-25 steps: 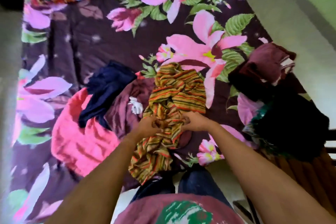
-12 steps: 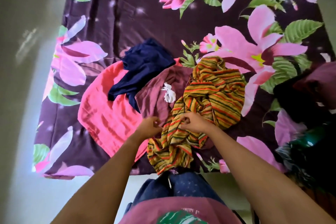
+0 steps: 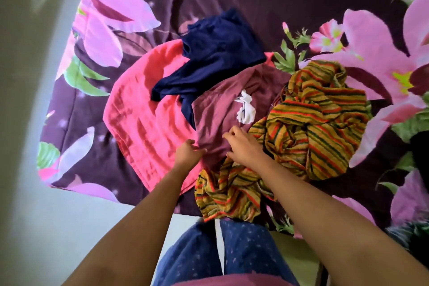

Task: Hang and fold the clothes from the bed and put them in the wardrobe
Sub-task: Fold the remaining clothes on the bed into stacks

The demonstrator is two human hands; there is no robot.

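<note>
Both hands, left (image 3: 189,152) and right (image 3: 241,146), rest half-open on the maroon shirt (image 3: 222,109), holding nothing, probably to pick it.

Around the work area, you see only floor and your own clothing.

The pale floor (image 3: 34,227) lies left of and below the bed corner. Your blue dotted trousers (image 3: 209,255) stand at the bottom edge, with a maroon shirt hem (image 3: 227,282) under them.
</note>
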